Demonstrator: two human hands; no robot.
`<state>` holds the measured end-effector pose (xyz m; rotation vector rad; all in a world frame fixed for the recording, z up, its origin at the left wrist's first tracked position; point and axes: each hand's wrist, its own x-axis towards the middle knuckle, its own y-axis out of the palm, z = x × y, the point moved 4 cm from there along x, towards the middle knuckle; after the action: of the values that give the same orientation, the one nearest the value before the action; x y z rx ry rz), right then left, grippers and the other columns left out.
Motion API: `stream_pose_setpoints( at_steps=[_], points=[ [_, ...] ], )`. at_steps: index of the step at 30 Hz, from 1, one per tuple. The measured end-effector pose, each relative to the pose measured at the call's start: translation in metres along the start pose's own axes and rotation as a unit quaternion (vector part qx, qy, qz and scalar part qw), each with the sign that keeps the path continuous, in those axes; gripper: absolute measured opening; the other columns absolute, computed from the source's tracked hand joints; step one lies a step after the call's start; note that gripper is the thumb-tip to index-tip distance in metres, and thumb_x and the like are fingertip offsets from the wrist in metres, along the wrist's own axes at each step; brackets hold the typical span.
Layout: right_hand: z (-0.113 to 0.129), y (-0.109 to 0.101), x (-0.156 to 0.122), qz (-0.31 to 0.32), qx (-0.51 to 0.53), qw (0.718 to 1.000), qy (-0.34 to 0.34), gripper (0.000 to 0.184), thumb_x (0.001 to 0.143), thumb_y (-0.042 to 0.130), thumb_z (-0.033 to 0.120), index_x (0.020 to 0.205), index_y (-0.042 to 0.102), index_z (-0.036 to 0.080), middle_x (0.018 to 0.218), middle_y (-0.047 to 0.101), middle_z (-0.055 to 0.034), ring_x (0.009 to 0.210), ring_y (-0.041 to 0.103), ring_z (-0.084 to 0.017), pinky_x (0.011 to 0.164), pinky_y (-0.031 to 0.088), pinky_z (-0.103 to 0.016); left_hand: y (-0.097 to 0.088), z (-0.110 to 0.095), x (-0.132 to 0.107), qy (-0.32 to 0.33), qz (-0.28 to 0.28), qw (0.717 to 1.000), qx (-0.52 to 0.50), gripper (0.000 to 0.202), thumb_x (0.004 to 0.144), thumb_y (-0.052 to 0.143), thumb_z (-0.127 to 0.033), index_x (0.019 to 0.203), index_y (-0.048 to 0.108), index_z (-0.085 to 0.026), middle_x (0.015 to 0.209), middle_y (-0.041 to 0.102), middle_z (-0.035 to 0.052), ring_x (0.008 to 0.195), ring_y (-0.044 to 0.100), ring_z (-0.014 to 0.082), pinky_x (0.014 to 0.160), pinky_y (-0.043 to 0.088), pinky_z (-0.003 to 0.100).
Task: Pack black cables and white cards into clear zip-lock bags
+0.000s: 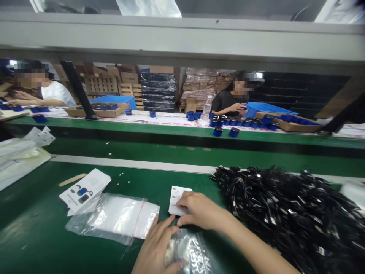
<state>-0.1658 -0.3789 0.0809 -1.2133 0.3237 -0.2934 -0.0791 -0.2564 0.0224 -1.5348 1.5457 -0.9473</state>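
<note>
My right hand point(201, 211) pinches the near right edge of a small white printed leaflet point(174, 195), its fingers curled over the paper. My left hand point(156, 245) is just left of it, with a clear plastic bag point(192, 251) between thumb and fingers, fingertips close to the leaflet. Part of that bag is hidden by the hand. Left of my hands lies a clear zip bag point(119, 215) with white contents. Beyond it, a stack of white leaflets point(85, 188) with product drawings rests partly under the zip bag's edge.
A large heap of black cables point(285, 213) covers the right side of the green table. A wooden stick point(72, 179) and white plastic bags point(23, 158) are at left. Across a raised ledge, two people sit near blue-and-black round items point(234, 132), cardboard trays point(296, 123) and a bottle point(207, 108).
</note>
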Motion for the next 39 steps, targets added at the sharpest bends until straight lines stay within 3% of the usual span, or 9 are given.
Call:
stream_pose_setpoints(
  at_steps=[2, 4, 7, 15, 21, 25, 27, 33, 39],
  points=[
    [-0.003, 0.0, 0.0, 0.0, 0.053, 0.999, 0.008, 0.028, 0.067, 0.073, 0.039, 0.086, 0.068, 0.018, 0.092, 0.067, -0.0065, 0.085, 0.061, -0.022, 0.069, 0.042, -0.026, 0.001, 0.001, -0.001, -0.039, 0.019, 0.998, -0.036, 0.055, 0.074, 0.058, -0.052, 0.118, 0.055, -0.018, 0.139, 0.039, 0.0124, 0.128, 0.029, 0.0391, 0.095, 0.041, 0.058],
    [-0.008, 0.003, 0.004, -0.02, 0.103, 0.994, 0.043, 0.019, 0.075, 0.066, 0.034, 0.078, 0.067, 0.015, 0.081, 0.066, -0.006, 0.078, 0.06, -0.021, 0.065, 0.04, -0.027, -0.001, 0.0, 0.001, -0.046, 0.005, 0.997, -0.064, 0.049, 0.074, 0.06, -0.048, 0.113, 0.057, -0.019, 0.143, 0.032, 0.0119, 0.13, 0.03, 0.0356, 0.1, 0.036, 0.056],
    [-0.018, 0.016, 0.016, -0.038, 0.196, 0.976, 0.093, 0.028, 0.083, 0.052, 0.036, 0.069, 0.063, 0.014, 0.062, 0.06, -0.002, 0.063, 0.058, -0.016, 0.056, 0.039, -0.025, -0.002, 0.0, 0.003, -0.047, -0.038, 0.994, -0.092, 0.04, 0.074, 0.061, -0.039, 0.109, 0.057, -0.021, 0.146, 0.027, 0.0102, 0.131, 0.033, 0.0298, 0.103, 0.034, 0.051],
    [-0.039, 0.041, 0.028, -0.016, 0.422, 0.895, 0.145, 0.04, 0.07, 0.065, 0.046, 0.09, 0.054, 0.012, 0.071, 0.058, -0.0007, 0.061, 0.058, -0.012, 0.053, 0.047, -0.022, -0.002, 0.002, -0.003, -0.053, -0.073, 0.991, -0.104, 0.039, 0.073, 0.064, -0.041, 0.106, 0.059, -0.022, 0.145, 0.031, 0.0086, 0.126, 0.041, 0.0286, 0.095, 0.045, 0.042],
    [-0.038, 0.039, 0.028, -0.022, 0.464, 0.87, 0.165, 0.037, 0.064, 0.072, 0.038, 0.085, 0.054, 0.013, 0.067, 0.056, 0.0016, 0.056, 0.055, -0.011, 0.052, 0.047, -0.022, -0.004, -0.002, -0.008, -0.011, -0.062, 0.996, -0.056, 0.054, 0.074, 0.054, -0.06, 0.109, 0.06, -0.02, 0.142, 0.035, 0.0138, 0.122, 0.045, 0.0336, 0.09, 0.049, 0.046],
    [-0.038, 0.034, 0.025, -0.015, 0.493, 0.855, 0.158, 0.02, 0.076, 0.061, 0.032, 0.07, 0.056, 0.013, 0.058, 0.053, 0.0045, 0.053, 0.053, -0.009, 0.054, 0.047, -0.023, 0.001, -0.004, -0.011, 0.001, -0.113, 0.992, -0.059, 0.046, 0.075, 0.055, -0.056, 0.106, 0.059, -0.023, 0.14, 0.039, 0.0123, 0.117, 0.05, 0.031, 0.092, 0.047, 0.047],
    [-0.041, 0.032, 0.022, -0.023, 0.497, 0.851, 0.167, 0.021, 0.082, 0.055, 0.026, 0.064, 0.055, 0.014, 0.053, 0.049, 0.0064, 0.05, 0.052, -0.008, 0.055, 0.048, -0.023, 0.004, -0.006, -0.011, 0.018, -0.125, 0.99, -0.064, 0.042, 0.076, 0.055, -0.055, 0.104, 0.057, -0.024, 0.14, 0.04, 0.0116, 0.118, 0.051, 0.0294, 0.096, 0.042, 0.05],
    [-0.051, 0.035, 0.017, -0.039, 0.482, 0.85, 0.207, 0.022, 0.085, 0.056, 0.02, 0.064, 0.055, 0.013, 0.055, 0.054, 0.0067, 0.049, 0.053, -0.008, 0.052, 0.048, -0.023, 0.002, -0.014, -0.005, 0.063, -0.072, 0.994, -0.044, 0.042, 0.078, 0.051, -0.057, 0.102, 0.054, -0.023, 0.139, 0.04, 0.0156, 0.123, 0.043, 0.0321, 0.095, 0.037, 0.061],
    [-0.061, 0.036, 0.013, -0.097, 0.45, 0.856, 0.236, 0.02, 0.076, 0.066, 0.022, 0.062, 0.055, 0.013, 0.048, 0.05, 0.0082, 0.042, 0.048, -0.007, 0.042, 0.038, -0.019, -0.001, -0.018, -0.002, 0.04, -0.031, 0.998, -0.048, 0.047, 0.078, 0.049, -0.059, 0.104, 0.055, -0.02, 0.141, 0.036, 0.019, 0.127, 0.038, 0.031, 0.101, 0.03, 0.06]
  ],
)
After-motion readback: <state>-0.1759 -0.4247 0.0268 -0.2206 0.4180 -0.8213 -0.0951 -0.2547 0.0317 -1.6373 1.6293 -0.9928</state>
